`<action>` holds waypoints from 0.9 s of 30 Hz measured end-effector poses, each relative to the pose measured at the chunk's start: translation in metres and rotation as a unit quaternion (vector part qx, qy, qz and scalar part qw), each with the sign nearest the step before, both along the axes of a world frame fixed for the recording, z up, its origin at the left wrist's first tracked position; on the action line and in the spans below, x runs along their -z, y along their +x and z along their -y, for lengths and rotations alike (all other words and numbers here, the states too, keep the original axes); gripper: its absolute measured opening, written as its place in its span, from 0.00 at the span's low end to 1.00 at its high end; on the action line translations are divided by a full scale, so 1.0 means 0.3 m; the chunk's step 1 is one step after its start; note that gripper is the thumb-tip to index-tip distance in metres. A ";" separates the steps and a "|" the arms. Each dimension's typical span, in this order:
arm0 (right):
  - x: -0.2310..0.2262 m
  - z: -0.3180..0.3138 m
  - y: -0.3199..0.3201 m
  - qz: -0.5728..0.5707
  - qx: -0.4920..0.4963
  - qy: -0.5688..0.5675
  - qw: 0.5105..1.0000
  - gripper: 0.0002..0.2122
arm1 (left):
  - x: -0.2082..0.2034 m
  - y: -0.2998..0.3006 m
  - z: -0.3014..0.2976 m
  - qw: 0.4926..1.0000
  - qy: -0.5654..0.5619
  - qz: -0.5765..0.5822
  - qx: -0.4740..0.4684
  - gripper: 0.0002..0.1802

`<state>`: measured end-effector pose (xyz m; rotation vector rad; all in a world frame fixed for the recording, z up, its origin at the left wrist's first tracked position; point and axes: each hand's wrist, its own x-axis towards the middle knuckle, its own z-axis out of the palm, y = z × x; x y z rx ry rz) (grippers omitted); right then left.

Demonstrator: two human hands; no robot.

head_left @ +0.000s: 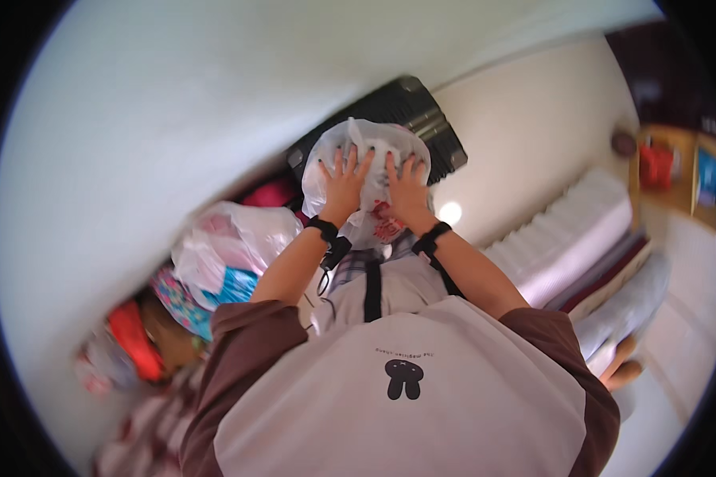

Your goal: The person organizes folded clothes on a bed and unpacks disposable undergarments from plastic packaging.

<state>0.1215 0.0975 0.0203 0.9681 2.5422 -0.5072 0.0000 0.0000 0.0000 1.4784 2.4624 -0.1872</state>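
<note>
- One black suitcase, partly blocked from view by the translucent bag.
- Two plastic bags: the translucent bag in front of the suitcase, the stuffed bag left of it.
- Two hands, slightly apart: left hand and right hand, palms down, fingers spread on the translucent bag.

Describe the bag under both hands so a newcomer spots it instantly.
Find the big black suitcase near the top. Overlapping its lower side in view is a whitish, translucent plastic bag, the left hand and right hand spread on it. Unlike the bulging bag to its left, with blue showing, this one bears red print.
</note>
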 end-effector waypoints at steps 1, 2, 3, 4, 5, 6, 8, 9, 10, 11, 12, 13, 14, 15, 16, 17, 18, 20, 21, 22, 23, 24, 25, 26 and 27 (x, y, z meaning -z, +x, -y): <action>0.004 -0.036 0.022 0.006 -0.049 -0.043 0.998 0.54 | 0.000 0.012 0.033 0.999 -0.001 0.049 0.004 0.57; 0.014 -0.094 0.044 0.018 -0.099 -0.083 0.991 0.54 | 0.005 0.030 0.054 0.995 0.004 0.098 0.007 0.59; -0.104 -0.193 0.035 0.025 -0.161 -0.115 0.980 0.52 | -0.099 0.013 0.044 0.995 0.020 0.095 -0.035 0.59; -0.141 -0.245 -0.018 0.095 -0.186 -0.177 0.962 0.52 | -0.161 0.000 0.099 0.988 0.058 0.114 -0.084 0.60; -0.156 -0.290 -0.077 0.171 -0.210 -0.231 0.934 0.52 | -0.195 0.003 0.146 0.977 0.098 0.131 -0.134 0.61; -0.157 -0.288 -0.114 0.178 -0.252 -0.222 0.925 0.52 | -0.210 0.010 0.208 0.974 0.071 0.115 -0.182 0.67; -0.134 -0.282 -0.183 -0.161 -0.390 -0.112 0.900 0.53 | -0.209 0.070 0.269 0.955 0.023 0.115 -0.272 0.72; -0.155 -0.255 -0.225 -0.152 -0.426 -0.116 0.884 0.53 | -0.183 0.125 0.289 0.943 0.019 0.120 -0.311 0.74; -0.192 -0.220 -0.268 -0.151 -0.480 -0.054 0.863 0.54 | -0.162 0.180 0.288 0.930 0.025 0.125 -0.345 0.74; -0.209 -0.204 -0.301 -0.151 -0.527 0.010 0.836 0.55 | -0.144 0.229 0.267 0.929 -0.004 0.135 -0.345 0.73; -0.162 -0.198 -0.317 -0.103 -0.553 -0.003 0.827 0.58 | -0.120 0.262 0.251 0.929 -0.033 0.146 -0.339 0.73; -0.111 -0.189 -0.320 -0.095 -0.576 -0.003 0.812 0.58 | -0.073 0.287 0.235 0.919 -0.025 0.153 -0.363 0.73; -0.062 -0.183 -0.312 -0.050 -0.564 -0.005 0.824 0.59 | -0.019 0.312 0.216 0.921 -0.015 0.106 -0.375 0.69; -0.011 -0.172 -0.313 -0.006 -0.553 -0.006 0.833 0.60 | 0.034 0.327 0.204 0.919 -0.010 0.058 -0.389 0.66; 0.019 -0.167 -0.310 -0.003 -0.549 -0.011 0.836 0.59 | 0.046 0.324 0.191 0.916 0.002 0.034 -0.401 0.57; 0.050 -0.164 -0.305 0.006 -0.563 -0.008 0.827 0.59 | 0.057 0.315 0.184 0.906 0.035 0.052 -0.420 0.49; 0.070 -0.153 -0.300 -0.010 -0.555 0.006 0.831 0.58 | 0.069 0.305 0.173 0.902 0.013 0.049 -0.428 0.47; 0.106 -0.148 -0.290 -0.021 -0.552 0.023 0.833 0.56 | 0.092 0.302 0.159 0.897 -0.006 0.053 -0.440 0.44; 0.117 -0.146 -0.277 -0.031 -0.553 0.039 0.832 0.55 | 0.097 0.311 0.157 0.899 -0.001 0.050 -0.436 0.43; 0.125 -0.146 -0.268 -0.043 -0.552 0.055 0.831 0.54 | 0.102 0.318 0.155 0.902 0.003 0.046 -0.430 0.41; 0.134 -0.147 -0.280 -0.041 -0.553 0.056 0.830 0.54 | 0.124 0.311 0.153 0.901 0.005 0.048 -0.431 0.41; 0.126 -0.137 -0.279 -0.056 -0.556 0.044 0.828 0.54 | 0.148 0.328 0.156 0.897 0.013 0.014 -0.442 0.42; 0.111 -0.132 -0.285 -0.073 -0.555 0.036 0.828 0.54 | 0.142 0.330 0.155 0.894 0.023 -0.023 -0.448 0.42; 0.088 -0.129 -0.283 -0.055 -0.564 0.048 0.823 0.53 | 0.127 0.344 0.154 0.885 0.057 0.005 -0.463 0.43; 0.064 -0.133 -0.293 -0.059 -0.562 0.049 0.824 0.53 | 0.101 0.332 0.164 0.886 0.057 0.001 -0.461 0.43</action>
